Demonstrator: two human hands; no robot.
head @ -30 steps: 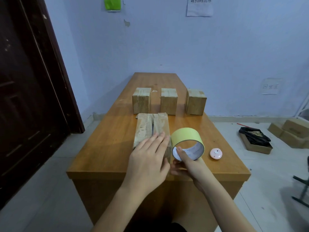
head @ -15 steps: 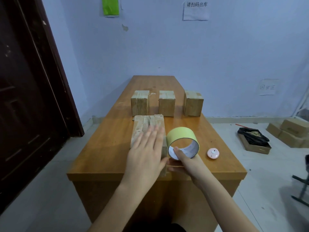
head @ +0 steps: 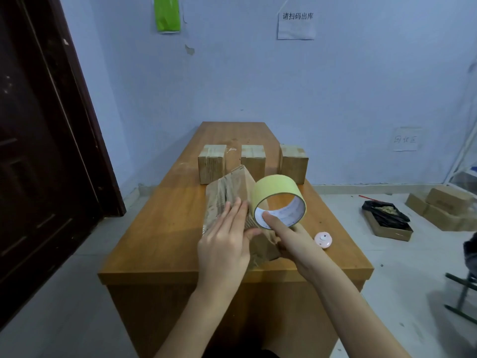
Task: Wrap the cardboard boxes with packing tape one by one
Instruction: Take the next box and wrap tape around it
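Observation:
A long cardboard box point(head: 229, 192), partly covered in clear tape, lies tilted near the front of the wooden table point(head: 160, 228). My left hand point(head: 227, 244) rests flat on its top with straight fingers. My right hand point(head: 289, 239) grips a wide yellow roll of packing tape point(head: 276, 192) against the box's right side, with the thumb inside the core. Three small cardboard boxes stand in a row farther back: left point(head: 211, 162), middle point(head: 253, 160), right point(head: 294, 162).
A small pink round object point(head: 323, 239) lies on the table to the right of my right hand. A dark door point(head: 38, 151) stands at the left. On the floor at the right are an open box point(head: 387, 223) and stacked cartons point(head: 444, 210).
The long box has turned and tilted, its far end swinging right and up. The tape roll has risen along the box's right side. My left hand stays pressed on top.

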